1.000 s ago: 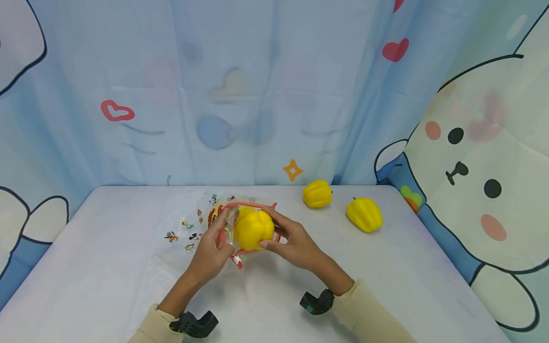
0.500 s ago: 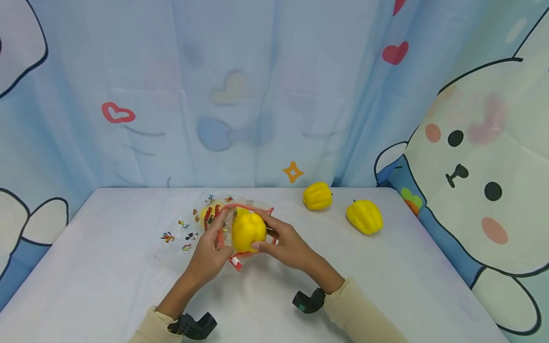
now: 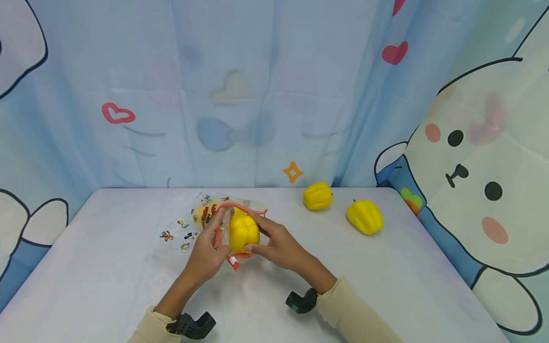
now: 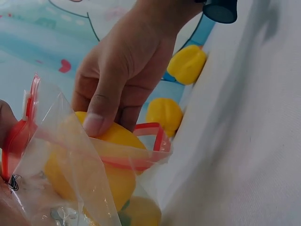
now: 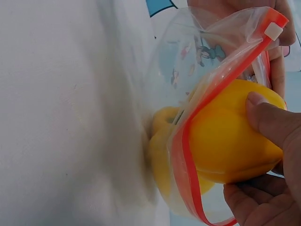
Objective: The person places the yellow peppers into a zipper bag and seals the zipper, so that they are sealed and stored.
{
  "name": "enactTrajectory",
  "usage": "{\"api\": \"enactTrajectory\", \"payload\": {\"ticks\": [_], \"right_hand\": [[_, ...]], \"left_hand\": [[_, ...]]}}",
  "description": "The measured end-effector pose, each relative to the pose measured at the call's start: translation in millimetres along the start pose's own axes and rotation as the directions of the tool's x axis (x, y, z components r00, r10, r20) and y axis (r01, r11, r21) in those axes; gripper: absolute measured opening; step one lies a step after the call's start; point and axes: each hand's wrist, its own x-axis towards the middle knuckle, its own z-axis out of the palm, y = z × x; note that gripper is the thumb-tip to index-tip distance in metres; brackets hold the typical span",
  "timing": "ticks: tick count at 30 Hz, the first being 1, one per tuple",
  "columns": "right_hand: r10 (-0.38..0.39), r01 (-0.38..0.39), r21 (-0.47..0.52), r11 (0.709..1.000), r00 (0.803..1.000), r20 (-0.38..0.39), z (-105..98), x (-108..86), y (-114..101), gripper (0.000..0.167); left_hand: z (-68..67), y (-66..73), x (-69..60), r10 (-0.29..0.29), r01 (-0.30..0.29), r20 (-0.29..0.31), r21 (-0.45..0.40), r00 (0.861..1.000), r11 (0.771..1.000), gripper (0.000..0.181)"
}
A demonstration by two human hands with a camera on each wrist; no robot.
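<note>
My right hand (image 3: 276,243) grips a yellow bell pepper (image 3: 244,232), thumb on its near side and fingers behind. In the right wrist view that pepper (image 5: 230,136) sits partly inside the mouth of a clear zip bag (image 5: 164,66) with a red rim and a white slider. My left hand (image 3: 206,250) holds the bag's red rim (image 3: 218,236) on the left, thumb and fingers spread along the opening. Deeper in the printed bag (image 3: 188,228) lies another yellow pepper (image 3: 205,214), seen through the plastic.
Two loose yellow peppers, one at the back edge (image 3: 317,196) and one further right (image 3: 364,216), lie on the white table (image 3: 386,286). A blue cartoon-print curtain (image 3: 257,95) hangs right behind the table.
My right hand has moved left with the pepper, pushing it further into the bag's mouth. The bag has shifted slightly left; my left hand stays on its rim.
</note>
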Motion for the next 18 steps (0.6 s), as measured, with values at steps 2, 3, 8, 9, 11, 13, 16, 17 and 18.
{"api": "enactTrajectory", "payload": {"ticks": [2,3,8,9,11,13,16,17,18], "right_hand": [[0.005,-0.005,-0.019,1.0,1.0,0.014,1,0.5,0,0.079],[0.011,-0.01,-0.025,1.0,1.0,0.019,1,0.7,0,0.079],[0.045,-0.044,-0.044,0.998,0.999,0.01,6,2.6,0,0.08],[0.051,-0.051,-0.046,0.998,0.999,0.001,7,2.8,0,0.08],[0.055,-0.056,-0.042,0.998,0.998,-0.024,9,3.3,2,0.079],[0.062,-0.064,-0.036,0.997,0.997,-0.052,11,3.6,3,0.076],[0.057,-0.061,-0.037,0.997,0.994,-0.094,14,4.1,4,0.071],[0.054,-0.059,-0.042,0.997,0.993,-0.103,14,4.3,5,0.07],[0.051,-0.056,-0.044,0.997,0.993,-0.108,15,4.7,5,0.069]], "left_hand": [[0.6,0.6,0.5,-0.01,0.01,-0.001,-0.007,1.0,1.0,0.08],[1.1,1.0,0.8,-0.015,0.015,0.0,-0.007,1.0,1.0,0.08],[1.2,3.5,1.4,-0.033,0.033,0.001,0.021,0.999,0.999,0.082],[1.1,4.0,1.5,-0.035,0.035,-0.003,0.03,0.999,0.999,0.082],[0.5,4.7,1.6,-0.037,0.038,-0.01,0.036,0.999,0.999,0.082],[0.2,4.5,1.9,-0.039,0.039,-0.015,0.032,0.999,0.999,0.082],[0.4,4.0,2.5,-0.036,0.036,-0.01,0.015,0.999,0.999,0.082],[0.7,3.7,2.7,-0.034,0.035,-0.007,0.009,0.999,0.999,0.083],[1.0,3.5,2.8,-0.033,0.033,-0.006,0.005,0.999,0.999,0.083]]}}
